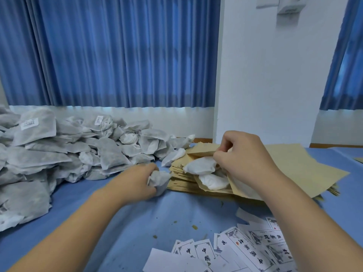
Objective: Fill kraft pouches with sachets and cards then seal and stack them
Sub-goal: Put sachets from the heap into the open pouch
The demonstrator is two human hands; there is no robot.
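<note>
A kraft pouch [294, 165] lies on top of a stack of flat kraft pouches [182, 179] at the middle right. My right hand [241, 156] pinches its upper lip and holds the mouth open. Two white sachets [200, 165] stick out of that mouth. My left hand [137, 183] grips another grey-white sachet [160, 180] just left of the stack. A big heap of sachets [59, 154] fills the left side of the table. Printed cards [241, 250] lie scattered at the near right.
The table is covered with a blue cloth [137, 222] with small crumbs on it. Blue curtains [110, 52] and a white wall [265, 75] stand behind the table. More kraft paper [359, 159] shows at the far right edge.
</note>
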